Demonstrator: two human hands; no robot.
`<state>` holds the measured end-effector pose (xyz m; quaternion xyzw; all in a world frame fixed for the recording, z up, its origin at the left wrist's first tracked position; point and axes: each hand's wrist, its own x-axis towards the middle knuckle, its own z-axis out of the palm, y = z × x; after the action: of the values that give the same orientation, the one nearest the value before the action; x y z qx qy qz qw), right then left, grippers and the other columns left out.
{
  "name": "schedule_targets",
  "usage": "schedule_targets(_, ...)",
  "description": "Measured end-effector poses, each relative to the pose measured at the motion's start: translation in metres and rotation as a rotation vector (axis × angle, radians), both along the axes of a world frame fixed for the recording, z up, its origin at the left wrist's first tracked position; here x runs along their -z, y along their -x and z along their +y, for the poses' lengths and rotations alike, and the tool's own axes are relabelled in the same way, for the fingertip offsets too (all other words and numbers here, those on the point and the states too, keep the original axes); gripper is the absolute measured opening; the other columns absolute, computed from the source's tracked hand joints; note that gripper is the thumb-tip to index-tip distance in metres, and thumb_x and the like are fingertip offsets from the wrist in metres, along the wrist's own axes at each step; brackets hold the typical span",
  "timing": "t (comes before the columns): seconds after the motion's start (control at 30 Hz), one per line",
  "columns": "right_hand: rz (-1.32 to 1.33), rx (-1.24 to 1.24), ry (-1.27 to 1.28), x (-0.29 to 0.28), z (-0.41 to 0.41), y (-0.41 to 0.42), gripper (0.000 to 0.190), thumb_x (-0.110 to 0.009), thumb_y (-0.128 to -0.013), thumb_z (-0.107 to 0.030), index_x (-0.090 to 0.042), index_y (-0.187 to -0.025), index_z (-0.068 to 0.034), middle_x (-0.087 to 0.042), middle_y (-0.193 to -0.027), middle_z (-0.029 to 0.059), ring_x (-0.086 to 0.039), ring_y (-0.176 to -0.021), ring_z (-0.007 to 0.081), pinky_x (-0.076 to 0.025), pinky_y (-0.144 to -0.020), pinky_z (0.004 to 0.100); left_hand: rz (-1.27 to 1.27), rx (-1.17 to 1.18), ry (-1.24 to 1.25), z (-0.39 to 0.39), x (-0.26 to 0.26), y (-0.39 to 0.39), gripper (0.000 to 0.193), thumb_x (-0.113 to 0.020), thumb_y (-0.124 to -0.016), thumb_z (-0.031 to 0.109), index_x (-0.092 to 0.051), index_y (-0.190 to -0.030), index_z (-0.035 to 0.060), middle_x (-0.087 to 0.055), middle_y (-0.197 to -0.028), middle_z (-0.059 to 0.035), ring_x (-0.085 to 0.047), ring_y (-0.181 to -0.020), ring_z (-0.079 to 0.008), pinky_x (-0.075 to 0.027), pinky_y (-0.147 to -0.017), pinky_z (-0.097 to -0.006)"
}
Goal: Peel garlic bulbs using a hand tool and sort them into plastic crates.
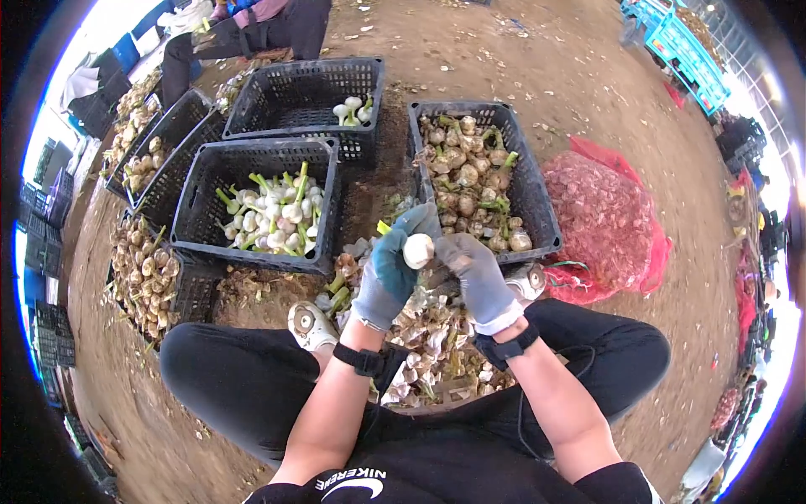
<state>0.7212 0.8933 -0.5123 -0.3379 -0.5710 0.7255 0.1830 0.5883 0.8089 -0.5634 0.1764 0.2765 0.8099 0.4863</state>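
Both my hands wear work gloves and meet in front of me. My left hand [393, 264], in a blue-green coated glove, holds a white garlic bulb [418, 251] whose short green stem pokes out at the left. My right hand [473, 277] is close to the bulb's right side with its fingers bent; whether it grips anything cannot be told. Beyond it, a black plastic crate [548, 214] holds brownish, unpeeled garlic bulbs [467, 175]. Another black crate [182, 217] at the left holds clean white garlic bulbs [277, 238] with green stems.
Garlic skins [434, 321] lie heaped between my legs. A red mesh sack [601, 220] stands right of the unpeeled bulbs. Farther back, a black crate [302, 69] holds a few white bulbs. More garlic [145, 277] fills a crate at left; a seated person is beyond.
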Motion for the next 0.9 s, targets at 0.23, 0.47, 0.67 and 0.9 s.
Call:
schedule_targets(0.23,-0.303,0.053,-0.550,0.020,-0.004,0.002,0.017,-0.070,-0.094,-0.013,-0.065,-0.103,0.001,-0.071,-0.088,0.0148,-0.070,-0.085,0.0241,-0.054,-0.075,0.0385,-0.137,-0.012,-0.095,0.004,-0.011,0.001,0.063,-0.050,-0.101,0.030,-0.040,-0.151,-0.0081,-0.043,-0.158,-0.0233,-0.040,-0.147,-0.0390,-0.030,-0.125,-0.0496)
schedule_targets(0.47,-0.097,0.076,-0.289,0.006,0.005,-0.005,0.022,-0.075,-0.092,-0.015,-0.071,-0.110,-0.003,-0.074,-0.096,0.0154,-0.073,-0.081,0.0221,-0.055,-0.075,0.0330,0.503,0.026,0.276,0.001,-0.017,0.005,0.058,-0.048,-0.103,0.024,-0.039,-0.154,-0.0040,-0.049,-0.154,-0.0147,-0.046,-0.143,-0.0251,-0.032,-0.121,-0.0376)
schedule_targets(0.67,-0.268,0.182,-0.959,-0.002,0.000,-0.001,0.017,-0.074,-0.093,-0.017,-0.072,-0.102,-0.002,-0.074,-0.089,0.0151,-0.073,-0.080,0.0250,-0.056,-0.070,0.0360,0.627,-0.018,0.175,0.002,-0.024,-0.005,0.047,-0.053,-0.103,0.015,-0.051,-0.149,0.0023,-0.048,-0.155,-0.0126,-0.043,-0.145,-0.0238,-0.033,-0.119,-0.0378)
schedule_targets(0.9,-0.454,0.113,-1.136,-0.006,0.007,-0.008,0.011,-0.071,-0.091,-0.017,-0.071,-0.094,-0.006,-0.071,-0.085,0.0163,-0.070,-0.079,0.0381,-0.054,-0.068,0.0442,0.721,-0.035,0.116,0.004,-0.023,-0.009,0.040,-0.056,-0.103,0.008,-0.059,-0.143,0.0057,-0.045,-0.157,-0.0129,-0.040,-0.147,-0.0280,-0.032,-0.121,-0.0415)
